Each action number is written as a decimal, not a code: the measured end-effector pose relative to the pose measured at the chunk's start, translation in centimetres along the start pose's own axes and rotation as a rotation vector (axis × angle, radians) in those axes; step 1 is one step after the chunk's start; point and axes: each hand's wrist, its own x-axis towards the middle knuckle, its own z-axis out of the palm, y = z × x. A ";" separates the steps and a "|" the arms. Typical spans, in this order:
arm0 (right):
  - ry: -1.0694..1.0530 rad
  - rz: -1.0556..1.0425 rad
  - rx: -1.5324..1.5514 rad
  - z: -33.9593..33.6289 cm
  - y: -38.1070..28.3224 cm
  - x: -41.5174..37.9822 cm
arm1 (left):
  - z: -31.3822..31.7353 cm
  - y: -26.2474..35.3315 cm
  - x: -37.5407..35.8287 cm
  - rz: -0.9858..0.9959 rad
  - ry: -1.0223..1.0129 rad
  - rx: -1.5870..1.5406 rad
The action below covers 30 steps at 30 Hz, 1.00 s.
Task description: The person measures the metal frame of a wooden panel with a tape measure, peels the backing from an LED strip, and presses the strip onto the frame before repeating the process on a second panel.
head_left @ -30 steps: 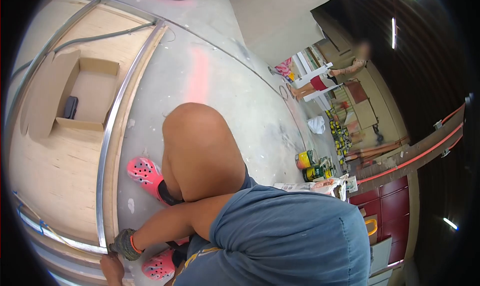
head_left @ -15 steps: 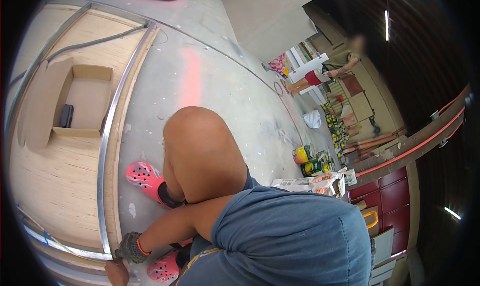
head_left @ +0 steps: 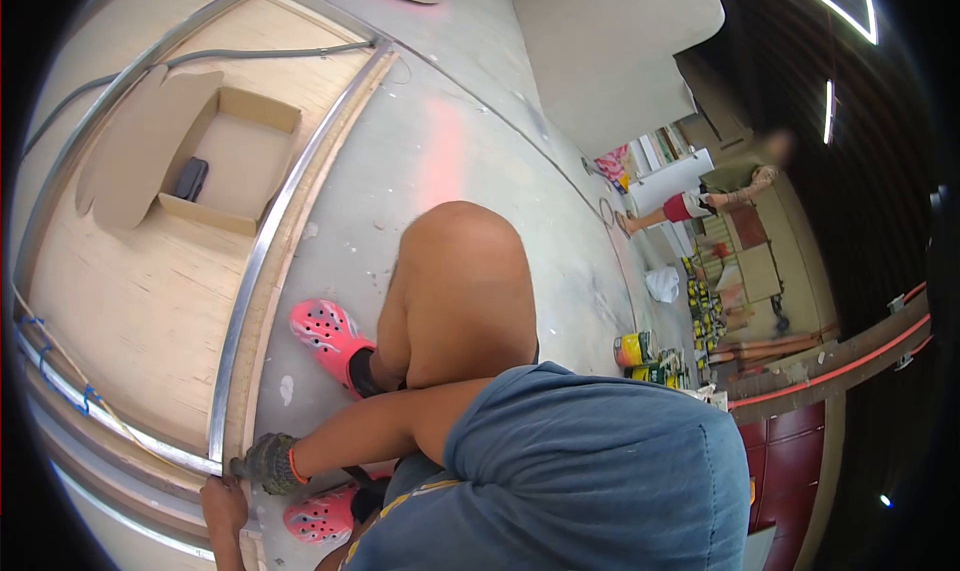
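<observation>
Everything slides rightward in view compared with half a second ago, the camera swinging round, while both hands stay at the same corner of the metal frame (head_left: 244, 306). That frame is bright silver, edged by a strip of pale wood (head_left: 243, 391), and it lies on the floor around a sheet of plywood (head_left: 140, 321). Down at the corner, the left hand (head_left: 224, 503), bare, has its fingers bent against the edge; just beside it is the right hand (head_left: 270, 463) in a dark knitted glove — too small and dark to tell how far either one is closed, or whether it has hold of anything. On the plywood sits an open cardboard box (head_left: 208, 214) with a dark object (head_left: 191, 179) inside, its lid spread flat to one side. Beyond the box a grey hose (head_left: 260, 55) crosses the frame, and a yellowish cord (head_left: 122, 426) with blue ties runs along the lower side. Close by the frame, a pink shoe (head_left: 325, 331) stands on the floor, and a raised knee (head_left: 465, 291) blocks part of the floor behind. Well apart, another person (head_left: 742, 179) stands near rows of cans (head_left: 703, 311) and a white bag (head_left: 662, 284).
</observation>
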 end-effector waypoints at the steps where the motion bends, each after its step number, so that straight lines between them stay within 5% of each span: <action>1: -0.011 0.031 0.024 -0.3 -0.1 -0.1 | 0.0 0.1 -0.1 -0.015 -0.005 -0.005; 6: -0.004 0.016 0.020 2.8 0.9 2.4 | 0.4 -1.6 1.0 0.172 -0.184 0.219; 7: 0.187 -0.140 -0.028 2.4 1.2 0.6 | 3.1 -3.6 1.9 0.237 -0.062 0.179; 9: 0.171 -0.162 -0.137 2.3 1.7 -1.0 | 1.6 -1.8 0.9 0.226 -0.212 0.278; 10: 0.475 0.171 -0.537 5.7 -0.6 -1.8 | -1.5 1.8 0.0 0.120 -0.264 0.195; 11: 0.094 -0.212 -0.102 2.7 2.9 -1.0 | -0.2 -0.4 0.7 0.161 -0.317 0.201; 12: -0.018 -0.174 0.049 1.3 2.8 -0.3 | -2.0 1.3 -0.6 -0.027 -0.243 0.028; 15: 0.007 -0.104 -0.041 -1.5 0.6 -1.0 | -2.7 1.5 -2.0 -0.130 -0.128 -0.184; 25: 0.170 -0.194 -0.186 -1.0 1.1 -1.4 | -2.5 0.3 -1.3 -0.168 -0.190 -0.135; 30: -0.111 0.045 -0.074 -2.5 -0.8 -0.7 | -2.5 1.4 -1.0 -0.200 -0.229 -0.118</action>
